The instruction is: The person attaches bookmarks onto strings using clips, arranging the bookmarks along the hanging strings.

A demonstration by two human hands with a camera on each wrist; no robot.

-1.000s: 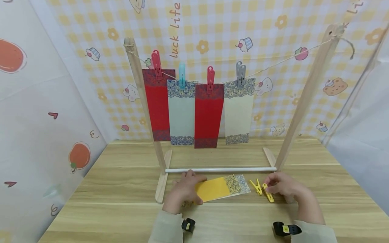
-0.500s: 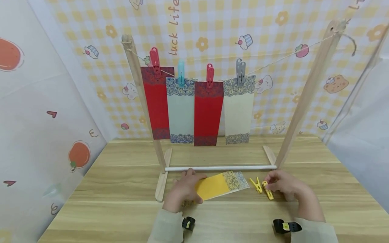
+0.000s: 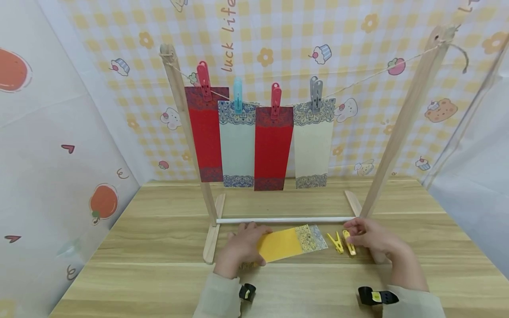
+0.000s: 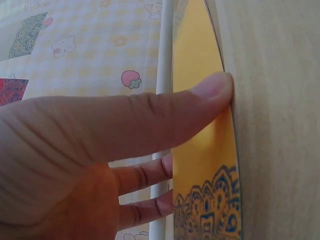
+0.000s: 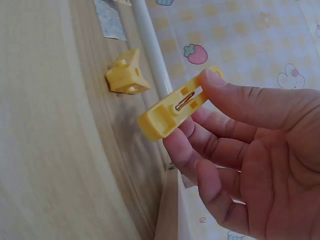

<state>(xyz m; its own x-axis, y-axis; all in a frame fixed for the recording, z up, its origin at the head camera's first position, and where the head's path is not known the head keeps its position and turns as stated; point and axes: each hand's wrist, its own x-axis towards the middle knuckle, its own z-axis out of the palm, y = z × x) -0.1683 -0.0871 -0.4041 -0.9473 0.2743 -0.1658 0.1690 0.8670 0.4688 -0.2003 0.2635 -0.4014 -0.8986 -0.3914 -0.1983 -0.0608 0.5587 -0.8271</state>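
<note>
My left hand grips a yellow paper card that lies on the table. In the left wrist view the thumb crosses the card's face to its near edge, with fingertips at the far edge. Under it a paler card with a blue-grey patterned border sticks out to the right. My right hand pinches a yellow clothespin between thumb and fingers, raised off the tabletop in the right wrist view. Beside it a second yellow clothespin rests on the table, between the cards and the right hand.
A wooden stand with two posts and a white crossbar stands behind the hands. From its sagging string hang several patterned cards, two red, held by red, light blue and grey clothespins. A patterned cloth backs the table.
My right hand has lifted the yellow clothespin slightly and moved it a little away from me. The left hand stays on the yellow card.
</note>
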